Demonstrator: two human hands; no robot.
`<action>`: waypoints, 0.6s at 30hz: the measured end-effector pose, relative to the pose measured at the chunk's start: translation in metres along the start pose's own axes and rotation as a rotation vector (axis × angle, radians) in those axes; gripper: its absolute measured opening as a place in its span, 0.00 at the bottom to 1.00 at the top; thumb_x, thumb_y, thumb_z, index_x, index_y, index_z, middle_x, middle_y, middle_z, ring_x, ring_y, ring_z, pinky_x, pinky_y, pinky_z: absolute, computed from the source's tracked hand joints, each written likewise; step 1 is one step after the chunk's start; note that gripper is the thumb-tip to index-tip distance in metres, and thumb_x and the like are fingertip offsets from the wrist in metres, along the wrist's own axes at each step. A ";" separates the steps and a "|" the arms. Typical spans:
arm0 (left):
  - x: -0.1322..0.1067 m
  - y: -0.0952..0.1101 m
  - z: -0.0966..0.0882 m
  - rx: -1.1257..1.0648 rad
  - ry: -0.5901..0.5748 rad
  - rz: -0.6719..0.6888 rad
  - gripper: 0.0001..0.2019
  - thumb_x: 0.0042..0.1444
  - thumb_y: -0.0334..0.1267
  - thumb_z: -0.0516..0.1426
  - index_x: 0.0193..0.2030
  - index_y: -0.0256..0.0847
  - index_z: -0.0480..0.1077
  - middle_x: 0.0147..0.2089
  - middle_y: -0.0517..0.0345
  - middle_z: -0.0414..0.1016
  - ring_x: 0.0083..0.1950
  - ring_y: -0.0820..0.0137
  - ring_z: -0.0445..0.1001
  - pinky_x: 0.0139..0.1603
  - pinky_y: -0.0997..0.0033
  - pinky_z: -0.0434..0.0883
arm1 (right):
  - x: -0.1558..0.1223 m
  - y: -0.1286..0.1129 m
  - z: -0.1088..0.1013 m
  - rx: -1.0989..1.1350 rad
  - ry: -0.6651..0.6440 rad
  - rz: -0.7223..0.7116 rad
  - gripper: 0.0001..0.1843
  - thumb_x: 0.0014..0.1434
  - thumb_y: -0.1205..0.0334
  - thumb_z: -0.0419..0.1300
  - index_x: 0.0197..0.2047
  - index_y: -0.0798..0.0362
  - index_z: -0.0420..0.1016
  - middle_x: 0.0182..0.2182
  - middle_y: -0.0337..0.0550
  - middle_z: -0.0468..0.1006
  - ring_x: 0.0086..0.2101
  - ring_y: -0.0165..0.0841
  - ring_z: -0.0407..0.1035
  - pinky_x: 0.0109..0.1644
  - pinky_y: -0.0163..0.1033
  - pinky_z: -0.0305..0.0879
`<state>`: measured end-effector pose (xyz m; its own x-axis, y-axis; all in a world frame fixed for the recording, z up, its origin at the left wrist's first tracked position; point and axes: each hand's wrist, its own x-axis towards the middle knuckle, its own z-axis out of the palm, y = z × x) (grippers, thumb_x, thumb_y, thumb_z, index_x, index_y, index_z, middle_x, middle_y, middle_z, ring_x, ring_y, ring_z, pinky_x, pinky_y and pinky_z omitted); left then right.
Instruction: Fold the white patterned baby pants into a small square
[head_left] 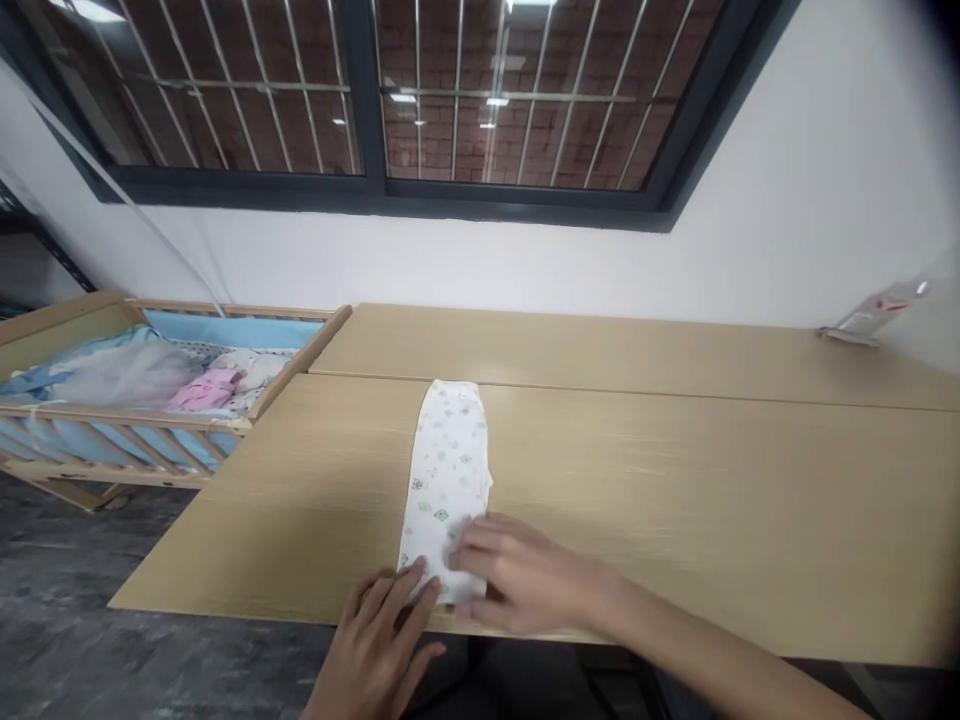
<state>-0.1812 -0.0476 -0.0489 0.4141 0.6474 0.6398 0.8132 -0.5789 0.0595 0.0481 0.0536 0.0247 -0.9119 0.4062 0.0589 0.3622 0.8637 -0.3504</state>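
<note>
A folded white baby garment (448, 450) with small green and grey prints lies flat on the wooden table, its long side running away from me. At its lower left corner rests my left hand (386, 635), fingers stretched out and apart, the tips touching the fabric. My right hand (510, 572) is over the lower right part of the garment. Its fingers bend down toward the cloth and are blurred by motion, so whether they pinch any fabric is not clear.
The table (675, 480) has a seam toward the back. A wooden crib (289, 385) with blue lining holds a pink cloth (206, 388) and other fabrics. A clear plastic packet (874, 312) sits at the far right by the wall. A barred window (375, 190) is above.
</note>
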 end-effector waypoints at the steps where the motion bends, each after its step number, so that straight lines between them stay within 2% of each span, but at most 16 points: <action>1: -0.002 -0.002 -0.002 -0.008 -0.005 0.037 0.15 0.68 0.34 0.52 0.57 0.41 0.73 0.55 0.50 0.79 0.49 0.65 0.75 0.53 0.63 0.67 | -0.009 -0.010 0.006 -0.037 0.004 0.005 0.22 0.66 0.46 0.60 0.52 0.56 0.76 0.44 0.52 0.77 0.47 0.43 0.70 0.54 0.49 0.68; 2: -0.004 -0.003 -0.005 -0.021 -0.010 0.074 0.16 0.67 0.30 0.50 0.56 0.42 0.73 0.54 0.51 0.79 0.47 0.66 0.75 0.52 0.64 0.68 | -0.017 -0.018 0.012 -0.076 0.012 0.014 0.23 0.65 0.47 0.61 0.55 0.56 0.75 0.46 0.54 0.77 0.50 0.45 0.69 0.56 0.51 0.66; 4: -0.006 -0.003 -0.011 -0.069 -0.026 0.133 0.19 0.64 0.24 0.48 0.55 0.42 0.74 0.51 0.53 0.80 0.44 0.67 0.75 0.51 0.66 0.69 | -0.030 -0.031 0.020 -0.125 0.025 0.036 0.18 0.68 0.57 0.58 0.57 0.55 0.73 0.49 0.54 0.77 0.53 0.46 0.68 0.59 0.52 0.64; 6: -0.005 -0.001 -0.017 -0.162 -0.074 0.160 0.19 0.62 0.22 0.48 0.52 0.42 0.75 0.45 0.56 0.81 0.40 0.69 0.75 0.48 0.68 0.72 | -0.039 -0.040 0.020 -0.095 0.022 0.064 0.14 0.69 0.67 0.54 0.55 0.53 0.75 0.48 0.51 0.78 0.52 0.42 0.69 0.61 0.50 0.63; 7: -0.003 0.001 -0.020 -0.223 -0.108 0.163 0.20 0.61 0.21 0.48 0.51 0.42 0.75 0.42 0.57 0.80 0.38 0.70 0.75 0.46 0.70 0.73 | -0.042 -0.044 0.017 -0.048 0.019 0.080 0.14 0.69 0.68 0.53 0.53 0.52 0.75 0.47 0.49 0.79 0.51 0.40 0.70 0.62 0.48 0.63; 9: 0.003 0.002 -0.027 -0.359 -0.157 0.152 0.21 0.60 0.20 0.48 0.51 0.44 0.74 0.40 0.59 0.79 0.37 0.73 0.75 0.43 0.75 0.74 | -0.045 -0.049 0.007 0.085 0.017 0.112 0.12 0.68 0.69 0.55 0.50 0.49 0.76 0.46 0.45 0.80 0.50 0.37 0.71 0.61 0.45 0.64; 12: 0.017 -0.003 -0.037 -0.513 -0.187 0.062 0.20 0.63 0.23 0.50 0.57 0.45 0.71 0.44 0.57 0.79 0.43 0.74 0.78 0.46 0.79 0.75 | -0.044 -0.046 -0.012 0.287 0.063 0.210 0.13 0.66 0.67 0.60 0.52 0.47 0.76 0.46 0.41 0.80 0.48 0.35 0.73 0.56 0.41 0.68; 15: 0.043 -0.021 -0.042 -0.568 -0.199 -0.081 0.15 0.66 0.32 0.56 0.58 0.48 0.71 0.48 0.58 0.80 0.46 0.73 0.80 0.48 0.79 0.76 | -0.036 -0.026 -0.028 0.447 0.148 0.328 0.10 0.65 0.59 0.63 0.50 0.47 0.77 0.42 0.40 0.81 0.40 0.34 0.74 0.45 0.38 0.69; 18: 0.085 -0.046 -0.035 -0.573 -0.153 -0.172 0.09 0.68 0.37 0.56 0.52 0.49 0.75 0.45 0.60 0.82 0.44 0.72 0.80 0.46 0.76 0.76 | -0.020 0.006 -0.041 0.535 0.253 0.359 0.12 0.68 0.52 0.60 0.48 0.49 0.78 0.38 0.41 0.80 0.34 0.32 0.71 0.38 0.36 0.67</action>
<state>-0.1982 0.0166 0.0294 0.3856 0.7942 0.4697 0.5421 -0.6069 0.5812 0.0761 0.0631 0.0599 -0.6566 0.7528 0.0459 0.4292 0.4230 -0.7980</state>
